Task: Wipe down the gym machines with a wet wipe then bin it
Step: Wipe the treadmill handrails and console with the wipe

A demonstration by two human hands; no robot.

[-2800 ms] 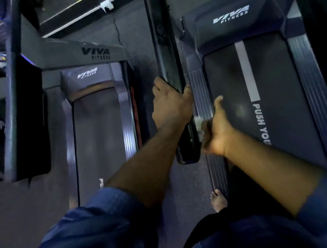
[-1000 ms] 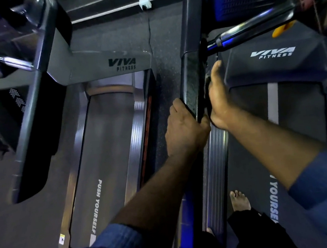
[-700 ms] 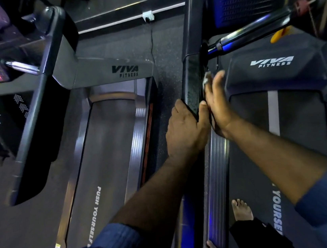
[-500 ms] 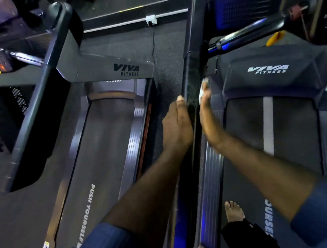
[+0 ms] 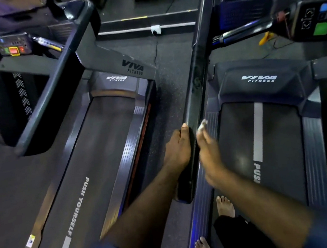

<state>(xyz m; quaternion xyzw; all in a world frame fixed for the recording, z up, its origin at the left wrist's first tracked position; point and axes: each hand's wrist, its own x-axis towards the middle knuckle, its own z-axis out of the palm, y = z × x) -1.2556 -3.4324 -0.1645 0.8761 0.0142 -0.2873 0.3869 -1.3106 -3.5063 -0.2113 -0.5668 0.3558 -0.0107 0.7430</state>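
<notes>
Left hand (image 5: 179, 148) is clamped round the one handrail (image 5: 195, 90) near its free end. Right hand (image 5: 210, 151) is held flat, with one wet wipe (image 5: 202, 123) pressed to the rail's inner side. Two treadmills are counted: left treadmill (image 5: 100, 153) beyond a floor strip (image 5: 165, 78), right treadmill (image 5: 281, 139) under two bare feet (image 5: 225, 207).

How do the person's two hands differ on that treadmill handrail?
The left hand grips the handrail from its outer side; the right hand lies flatter along the inner side. The left hand holds no cloth; the right hand presses a white wipe to the rail. Both touch the same rail.
</notes>
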